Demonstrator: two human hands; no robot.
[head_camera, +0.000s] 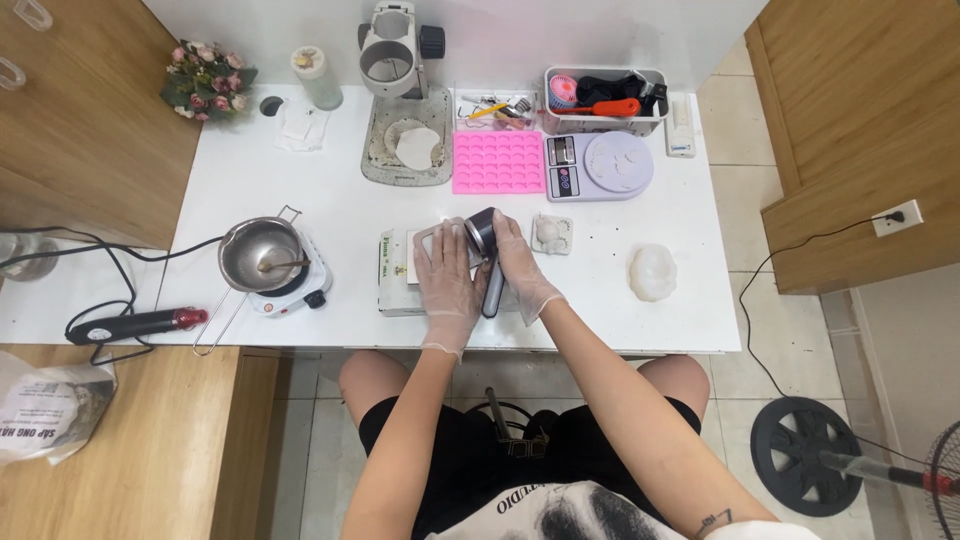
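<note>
A dark handheld tool (487, 255) sits over the flat box (398, 275) at the bench (330, 210) front, right hand (522, 268) closed around it, left hand (447, 272) flat and open on the box, with the pink mould (498, 162) behind the box.

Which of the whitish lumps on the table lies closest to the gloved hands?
The small white piece just beside the right hand. The round lump lies farther right, and the one under the microscope farther back.

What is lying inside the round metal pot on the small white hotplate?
Inside the round metal pot on the small white hotplate a spoon-like utensil leans on the rim. Any liquid cannot be made out.
</note>
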